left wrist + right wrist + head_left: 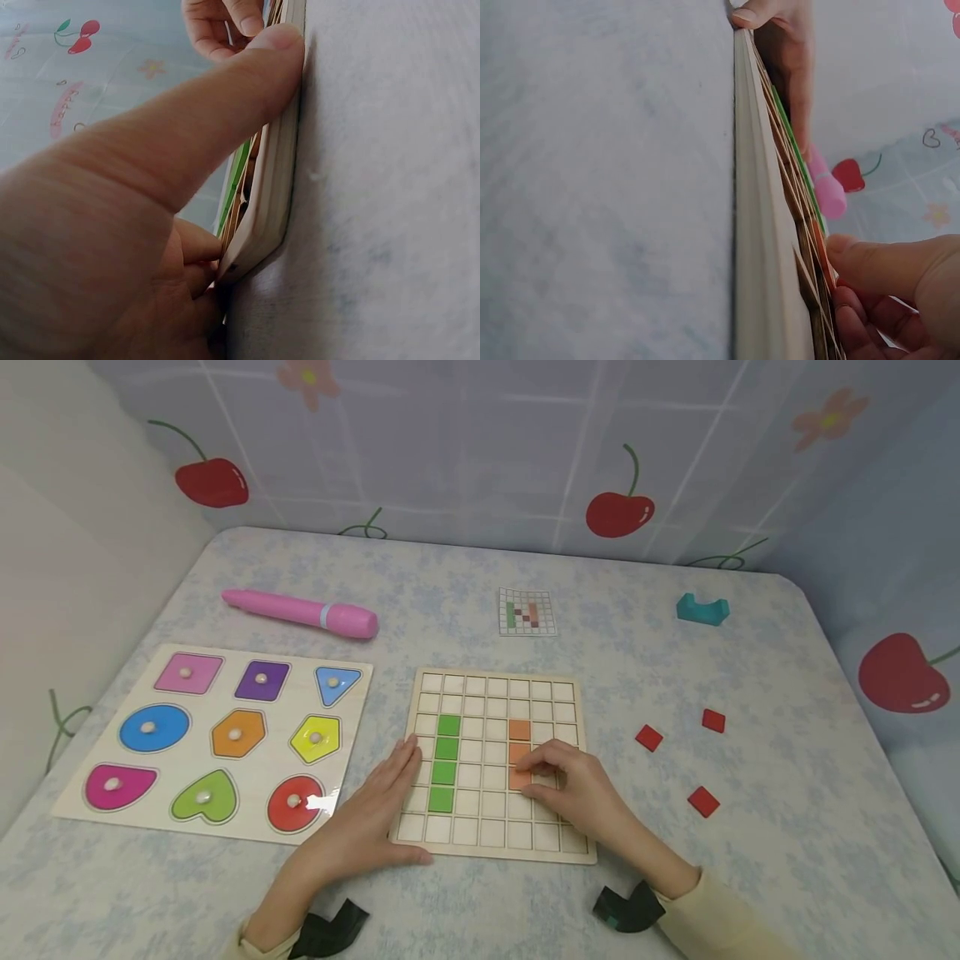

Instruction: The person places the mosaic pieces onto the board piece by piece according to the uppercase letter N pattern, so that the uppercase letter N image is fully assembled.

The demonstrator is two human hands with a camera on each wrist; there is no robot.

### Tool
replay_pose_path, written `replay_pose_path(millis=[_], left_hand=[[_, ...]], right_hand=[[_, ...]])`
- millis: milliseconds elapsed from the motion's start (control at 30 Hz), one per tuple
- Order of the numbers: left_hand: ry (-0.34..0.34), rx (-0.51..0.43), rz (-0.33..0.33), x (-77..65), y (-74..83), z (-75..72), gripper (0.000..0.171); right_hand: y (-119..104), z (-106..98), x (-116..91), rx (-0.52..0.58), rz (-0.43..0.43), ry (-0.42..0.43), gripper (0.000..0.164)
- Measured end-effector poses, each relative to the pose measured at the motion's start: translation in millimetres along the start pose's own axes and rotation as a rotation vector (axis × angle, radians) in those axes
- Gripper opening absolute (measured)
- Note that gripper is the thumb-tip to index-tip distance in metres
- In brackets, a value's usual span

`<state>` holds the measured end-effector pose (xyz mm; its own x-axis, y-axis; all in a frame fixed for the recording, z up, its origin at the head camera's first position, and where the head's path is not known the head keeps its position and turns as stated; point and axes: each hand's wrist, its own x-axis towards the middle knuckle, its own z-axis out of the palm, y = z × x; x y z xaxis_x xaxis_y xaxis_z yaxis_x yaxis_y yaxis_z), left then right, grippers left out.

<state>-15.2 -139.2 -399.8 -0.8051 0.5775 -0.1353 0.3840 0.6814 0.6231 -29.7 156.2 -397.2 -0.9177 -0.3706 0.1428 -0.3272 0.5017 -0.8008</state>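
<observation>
A square wooden grid board [480,852] lies on the table in front of me. Several green square tiles [446,748] form a column on its left side, and orange square tiles [519,730] form another right of centre. My left hand [375,810] rests along the board's left edge, fingers extended, thumb at the near-left corner [259,225]. With thumb and forefinger, my right hand [573,785] pinches the lowest orange tile [517,779] at its grid cell. The thumb [855,251] lies against orange in the right wrist view; its other fingers curl beneath.
Three red square tiles [703,802] lie right of the board. A small card with a coloured grid pattern [527,612] sits behind it. Left is a knobbed shape puzzle [247,689], with a pink pen-shaped object [300,612] behind. A teal notched block [702,609] stands at back right.
</observation>
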Motion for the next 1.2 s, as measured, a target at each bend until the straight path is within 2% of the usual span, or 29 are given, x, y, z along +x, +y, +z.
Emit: replay_pose_path(millis=[133, 233, 367, 433, 500, 567, 633, 767, 1000, 1100, 1200], left_hand=[[0.002, -0.001, 0.001, 0.4, -0.5, 0.9, 0.123], [0.0, -0.007, 0.003, 0.9, -0.6, 1.6, 0.122], [-0.007, -0.011, -0.002, 1.2, -0.4, 1.8, 0.122], [-0.01, -0.012, -0.007, 1.0, 0.0, 1.4, 0.122], [-0.011, -0.014, -0.011, 0.6, 0.3, 0.8, 0.121], [-0.009, -0.015, -0.01, 0.1, 0.6, 0.0, 0.121], [-0.008, -0.012, -0.012, -0.3, 0.7, -0.7, 0.121], [-0.007, -0.01, -0.018, -0.5, 0.2, -1.3, 0.122], [-0.007, -0.019, -0.022, 0.1, 0.7, -0.5, 0.122], [-0.008, -0.021, -0.022, 0.3, 0.8, -0.1, 0.122], [-0.009, -0.019, -0.017, 0.5, 0.9, -0.2, 0.122]], right_hand=[[-0.9, -2.5, 0.2, -0.003, 0.002, 0.006, 0.027], [-1.1, -12.6, -1.0, -0.005, 0.019, 0.025, 0.026], [2.8, -39.1, -10.5, -0.067, 0.011, 0.112, 0.027], [6.9, -54.9, -20.9, -0.111, 0.0, 0.175, 0.028], [13.1, -70.0, -35.7, -0.144, 0.026, 0.241, 0.031], [19.1, -83.3, -51.9, -0.158, 0.081, 0.301, 0.032], [25.8, -93.2, -67.6, -0.19, 0.181, 0.355, 0.03], [38.9, -103.3, -92.7, -0.246, 0.354, 0.409, 0.028], [50.7, -104.9, -114.7, -0.314, 0.611, 0.347, 0.043], [51.7, -102.3, -116.4, -0.343, 0.629, 0.331, 0.044], [51.8, -99.2, -115.7, -0.388, 0.562, 0.347, 0.041]])
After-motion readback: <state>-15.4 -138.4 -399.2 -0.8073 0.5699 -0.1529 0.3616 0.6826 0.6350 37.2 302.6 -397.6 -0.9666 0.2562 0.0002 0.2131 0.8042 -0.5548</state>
